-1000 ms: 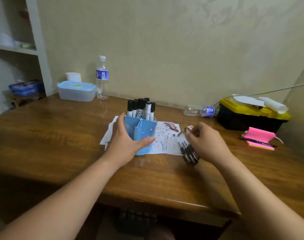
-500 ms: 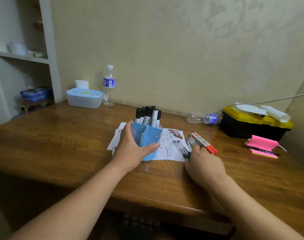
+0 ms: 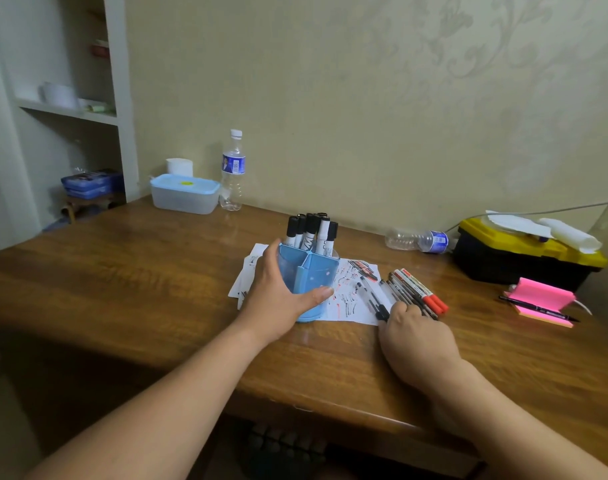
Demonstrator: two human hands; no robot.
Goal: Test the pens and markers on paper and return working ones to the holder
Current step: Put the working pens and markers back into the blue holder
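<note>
On the desk, near edge: bare wood is left between the paper (image 3: 351,299) and the front edge of the wooden desk (image 3: 122,289)
Holder: the blue pen holder (image 3: 309,282) is stood on the paper, black-capped markers (image 3: 313,233) upright inside
Left hand: the left hand (image 3: 278,299) is wrapped around the holder, thumb across its front
Right hand: the right hand (image 3: 416,337) is laid on the near ends of the loose pens (image 3: 413,291); whether they are pinched cannot be told
Right side: pink sticky notes (image 3: 537,299), a black and yellow toolbox (image 3: 524,258)
Back: a lying bottle (image 3: 416,240), an upright bottle (image 3: 232,171), a lidded container (image 3: 184,194)
</note>
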